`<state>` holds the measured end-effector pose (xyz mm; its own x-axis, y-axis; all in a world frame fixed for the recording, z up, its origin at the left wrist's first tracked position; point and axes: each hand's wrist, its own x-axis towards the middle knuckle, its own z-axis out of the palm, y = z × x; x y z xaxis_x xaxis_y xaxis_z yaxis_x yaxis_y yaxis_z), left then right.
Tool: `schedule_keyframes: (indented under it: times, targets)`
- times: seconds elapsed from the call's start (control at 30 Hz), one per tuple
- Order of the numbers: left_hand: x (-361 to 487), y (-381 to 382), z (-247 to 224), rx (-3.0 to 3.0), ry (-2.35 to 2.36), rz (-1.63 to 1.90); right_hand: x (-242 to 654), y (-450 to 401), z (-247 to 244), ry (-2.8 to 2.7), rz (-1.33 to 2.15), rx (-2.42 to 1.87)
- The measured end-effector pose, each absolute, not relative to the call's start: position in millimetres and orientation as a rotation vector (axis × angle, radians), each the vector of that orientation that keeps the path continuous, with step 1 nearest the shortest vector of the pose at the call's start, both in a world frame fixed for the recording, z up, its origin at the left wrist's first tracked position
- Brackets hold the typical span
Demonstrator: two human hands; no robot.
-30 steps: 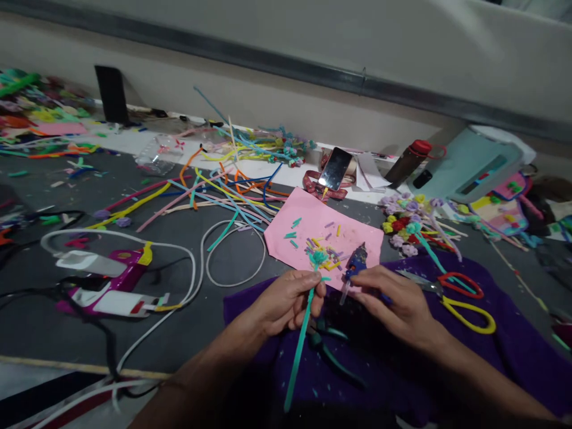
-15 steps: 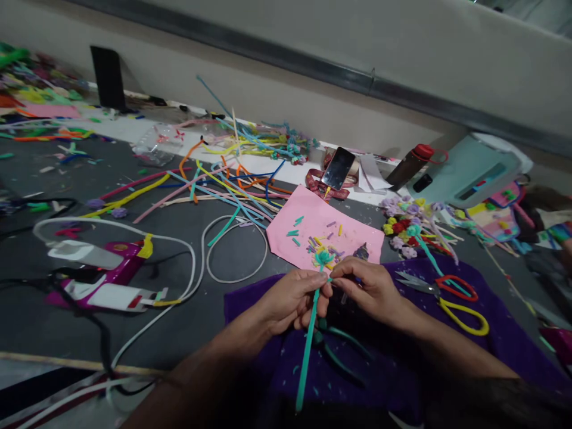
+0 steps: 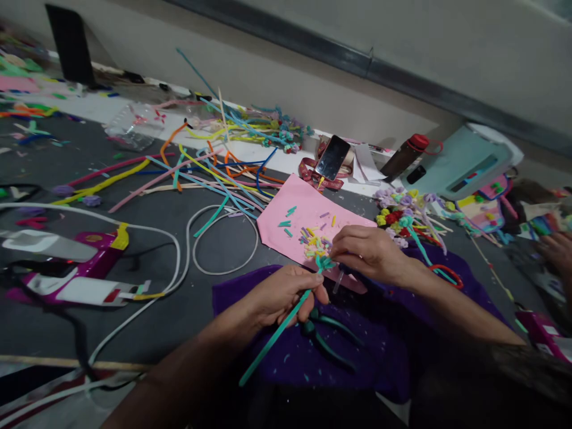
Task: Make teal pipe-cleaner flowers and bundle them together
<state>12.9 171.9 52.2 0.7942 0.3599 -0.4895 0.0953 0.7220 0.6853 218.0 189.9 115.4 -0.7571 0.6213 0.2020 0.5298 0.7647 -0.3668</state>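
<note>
My left hand (image 3: 292,295) is closed around the stem of a teal pipe-cleaner flower (image 3: 277,339), which slants down to the lower left. Its small looped head (image 3: 322,262) rises above my left thumb. My right hand (image 3: 369,253) is closed, its fingertips pinched at the right edge of the flower head. Beyond the hands, cut pipe-cleaner bits (image 3: 315,241) in yellow, purple and teal lie on a pink sheet (image 3: 277,223). Dark green-handled pliers (image 3: 333,342) rest below on a purple cloth (image 3: 286,372). A red scissors handle (image 3: 451,274) shows past my right forearm, which hides the rest.
At left lie magenta-and-white glue guns (image 3: 84,271) with a looping white cord (image 3: 196,253). Loose pipe cleaners (image 3: 214,173) spread across the grey table. Behind are a phone (image 3: 333,158), a bottle (image 3: 404,158) and finished flowers (image 3: 397,214). Another person's hand (image 3: 556,253) is at the right edge.
The flower's stem has swung toward the lower left. My right fingertips have moved up from the stem to the flower head. My forearm now covers most of the scissors, and the view has shifted.
</note>
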Motion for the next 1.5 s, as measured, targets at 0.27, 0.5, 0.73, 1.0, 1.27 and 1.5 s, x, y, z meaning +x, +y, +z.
schedule_keyframes:
  times: [0.27, 0.5, 0.73, 1.0, 1.27, 1.5]
  targets:
    - [13.5, 171.8, 50.5, 0.791, 0.678, 0.166, 214.2, 186.6, 116.6, -2.772, 0.297, -0.841]
    - [14.4, 171.2, 54.5, 0.815, 0.711, 0.164, 210.4, 183.5, 116.0, -2.82, 0.216, -0.865]
    - [13.8, 170.7, 54.4, 0.825, 0.699, 0.176, 210.1, 181.1, 111.9, -2.857, 0.061, -0.858]
    - [13.7, 170.8, 54.2, 0.834, 0.693, 0.173, 206.9, 178.4, 114.0, -2.888, -0.027, -0.813]
    - [12.7, 170.9, 52.9, 0.832, 0.676, 0.179, 206.5, 177.7, 109.9, -2.825, -0.058, -0.799]
    - [9.9, 173.1, 57.6, 0.806, 0.667, 0.185, 221.8, 181.8, 120.8, -2.496, 0.306, -0.928]
